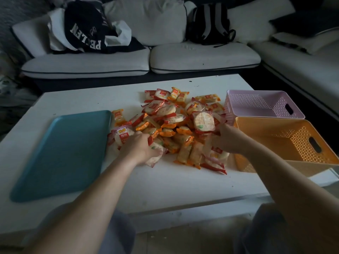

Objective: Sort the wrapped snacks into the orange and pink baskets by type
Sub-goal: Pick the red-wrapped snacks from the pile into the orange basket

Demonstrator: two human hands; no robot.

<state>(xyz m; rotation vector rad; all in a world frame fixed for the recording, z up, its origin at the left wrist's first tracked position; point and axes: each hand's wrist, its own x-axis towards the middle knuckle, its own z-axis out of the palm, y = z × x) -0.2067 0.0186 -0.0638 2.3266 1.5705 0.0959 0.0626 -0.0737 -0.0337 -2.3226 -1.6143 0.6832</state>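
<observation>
The snack pile (170, 125) lies in the middle of a white table (174, 189), a loose heap of red and orange wrappers. At the pile's near-left edge the left hand (141, 149) rests palm down, fingers curled together round a red-edged pack (156, 155) that lies on the table. Over the pile's right side the right hand (231, 140) holds a round cracker pack (204, 122) upright above the heap, fingers clamped on its lower edge; most of those fingers are hidden behind the wrapper.

Just right of the pile stand 2 baskets, mouths up. The orange basket (302, 136) is the nearer one, its rim touching packs at the pile's right edge and its outer side out at the table's right edge. The pink basket (256, 105) sits beyond it, the 2 rims touching.

Left of the pile a teal tray (60, 153) lies flat, its right rim just beside the outermost packs. Between the pile and the table's near edge runs a bare white strip, crossed by both forearms. Beyond the pile more bare tabletop reaches the far edge, with a sofa (110, 65) behind it
</observation>
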